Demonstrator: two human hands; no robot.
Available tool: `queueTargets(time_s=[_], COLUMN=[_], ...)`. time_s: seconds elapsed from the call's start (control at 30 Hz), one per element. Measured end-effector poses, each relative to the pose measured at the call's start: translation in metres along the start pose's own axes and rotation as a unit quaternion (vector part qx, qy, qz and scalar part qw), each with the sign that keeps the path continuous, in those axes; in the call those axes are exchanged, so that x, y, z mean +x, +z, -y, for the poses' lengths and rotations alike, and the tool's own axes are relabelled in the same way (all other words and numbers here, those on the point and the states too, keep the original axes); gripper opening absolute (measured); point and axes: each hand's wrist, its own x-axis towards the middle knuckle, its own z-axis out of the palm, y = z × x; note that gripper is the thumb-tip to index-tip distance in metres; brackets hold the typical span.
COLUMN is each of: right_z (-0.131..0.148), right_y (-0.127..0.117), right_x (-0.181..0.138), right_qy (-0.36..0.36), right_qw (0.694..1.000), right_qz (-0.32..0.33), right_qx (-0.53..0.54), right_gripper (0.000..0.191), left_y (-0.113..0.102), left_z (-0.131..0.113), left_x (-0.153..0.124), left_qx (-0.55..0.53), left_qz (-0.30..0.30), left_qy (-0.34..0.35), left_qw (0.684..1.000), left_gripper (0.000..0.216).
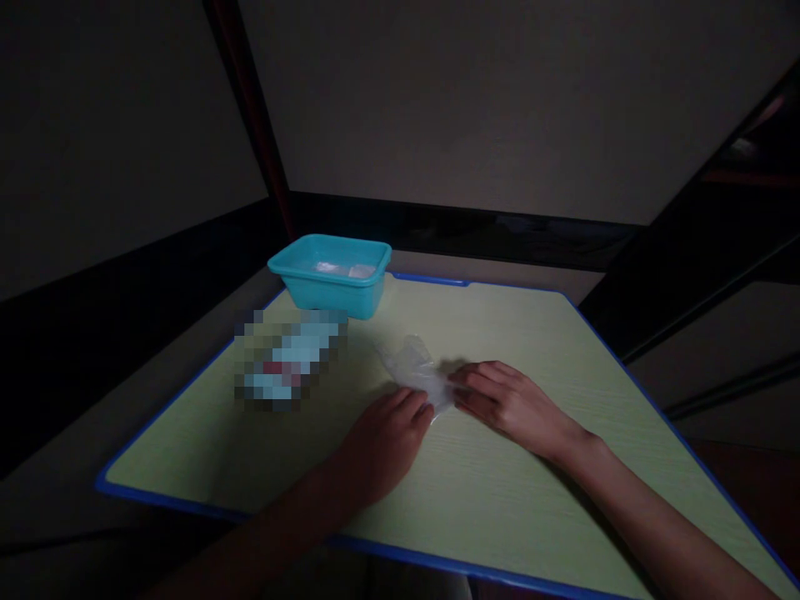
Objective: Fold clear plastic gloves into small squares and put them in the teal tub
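Observation:
A crumpled clear plastic bag lies on the pale table, between my two hands. My left hand is closed on its near edge, fingers curled and pressed together. From the right, my right hand has its bent fingers on the bag's right side, the fingertips closed against the plastic. Part of the bag is hidden under the fingers of both hands. Whether anything is inside it, I cannot tell.
A turquoise plastic basin stands at the table's far left corner, with some whitish things in it. In front of it lies a pixelated light-blue object. The table has a blue rim, and walls rise behind it.

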Motion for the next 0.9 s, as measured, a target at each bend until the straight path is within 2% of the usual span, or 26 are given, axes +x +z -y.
queueTargets(time_s=[0.13, 0.27, 0.4, 0.57, 0.73, 0.9], right_z=[0.004, 0.004, 0.007, 0.026, 0.05, 0.058], right_y=[-0.001, 0.0, -0.001, -0.004, -0.009, -0.012], right_x=[0.006, 0.01, 0.012, 0.009, 0.008, 0.01], right_qy=[-0.06, -0.095, -0.091, -0.073, -0.061, -0.064], right_qw=[0.996, 0.992, 0.994, 0.997, 0.997, 0.996], right_qz=[0.011, 0.023, 0.02, 0.003, 0.039, 0.04], right_qx=[-0.064, -0.083, -0.064, -0.013, 0.015, 0.054], right_gripper=[0.025, 0.028, 0.023, 0.018, 0.021, 0.022], left_y=[0.004, -0.002, -0.01, -0.013, -0.013, -0.017], left_z=[-0.003, -0.001, -0.002, -0.008, -0.015, -0.013], left_x=[-0.001, 0.001, 0.0, -0.016, -0.038, -0.042], left_qx=[0.004, -0.01, -0.036, -0.06, -0.082, -0.093], left_qz=[-0.005, 0.011, 0.02, -0.026, -0.045, -0.041], left_qy=[-0.009, -0.018, -0.027, -0.034, -0.053, -0.062], left_qw=[1.0, 1.0, 0.999, 0.997, 0.994, 0.993], left_gripper=[0.017, 0.018, 0.018, 0.025, 0.041, 0.035])
